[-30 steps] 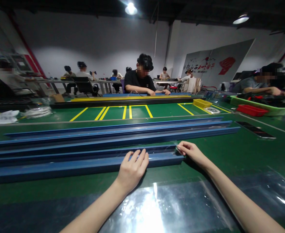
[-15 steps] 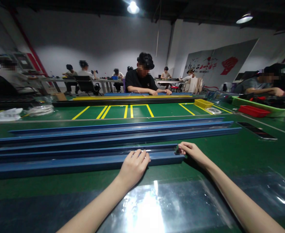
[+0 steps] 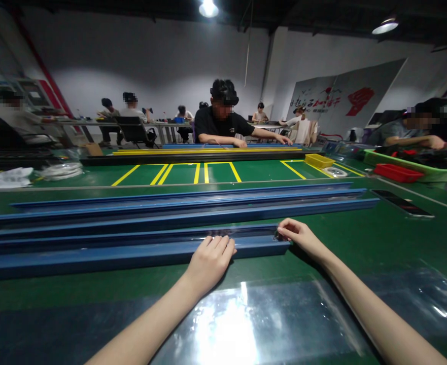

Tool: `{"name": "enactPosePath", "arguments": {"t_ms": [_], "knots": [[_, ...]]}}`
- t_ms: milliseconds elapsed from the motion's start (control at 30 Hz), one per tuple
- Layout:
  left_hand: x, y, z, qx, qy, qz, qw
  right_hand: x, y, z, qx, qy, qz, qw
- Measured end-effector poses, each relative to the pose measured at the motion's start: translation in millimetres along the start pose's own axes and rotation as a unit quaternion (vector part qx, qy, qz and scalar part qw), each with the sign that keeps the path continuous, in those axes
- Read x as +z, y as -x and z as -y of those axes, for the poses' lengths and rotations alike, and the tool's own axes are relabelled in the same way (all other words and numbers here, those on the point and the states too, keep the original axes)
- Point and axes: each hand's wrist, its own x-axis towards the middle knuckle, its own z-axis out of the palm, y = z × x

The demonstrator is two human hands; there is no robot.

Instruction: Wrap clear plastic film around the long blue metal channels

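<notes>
A long blue channel profile point(image 3: 132, 256) lies across the green table in front of me, its open side up. My left hand point(image 3: 212, 258) is over its near wall, fingers together and curled down over the edge into the channel. At the channel's right end, my right hand point(image 3: 297, 234) pinches a small dark piece point(image 3: 276, 234) between thumb and fingers, inside the channel. The fingers hide most of that piece, so its kind cannot be made out. Several more blue profiles point(image 3: 185, 217) lie just behind, roughly parallel.
Clear plastic sheet point(image 3: 291, 314) covers the near table. A phone point(image 3: 402, 204) lies at right. Farther back are a yellow tray point(image 3: 319, 161), a red tray point(image 3: 399, 173), a green bin point(image 3: 442, 175) and yellow strips point(image 3: 208, 152). A co-worker point(image 3: 223, 119) sits opposite.
My right hand has shifted slightly left and up at the channel's end, and the pinched piece shows less. My left hand stays put. The co-worker opposite has stretched an arm to the right.
</notes>
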Motion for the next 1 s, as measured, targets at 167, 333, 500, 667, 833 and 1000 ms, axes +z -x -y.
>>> {"name": "enactPosePath", "arguments": {"t_ms": [167,333,500,667,833,1000], "knots": [[-1.6,-0.6,-0.2,0.000,0.006,0.002,1.000,-0.5,0.4,3.1,-0.001,0.013,0.014,1.000],[-2.4,-1.0,-0.2,-0.001,0.002,0.007,1.000,0.2,0.7,4.4,0.002,0.007,0.001,1.000],[-1.2,0.1,-0.3,-0.005,0.003,0.010,1.000,0.2,-0.6,0.1,0.001,0.003,0.011,1.000],[-0.2,0.5,-1.1,-0.015,0.000,0.016,1.000,-0.7,-1.5,-2.5,-0.004,0.010,0.024,1.000],[-1.7,-0.4,-2.0,-0.037,0.022,-0.003,0.999,-1.2,-1.3,-2.9,0.000,0.012,0.025,1.000],[-1.1,-0.1,-2.7,-0.033,0.028,-0.024,0.999,-0.7,-1.6,-2.4,-0.002,0.011,0.025,1.000]]}}
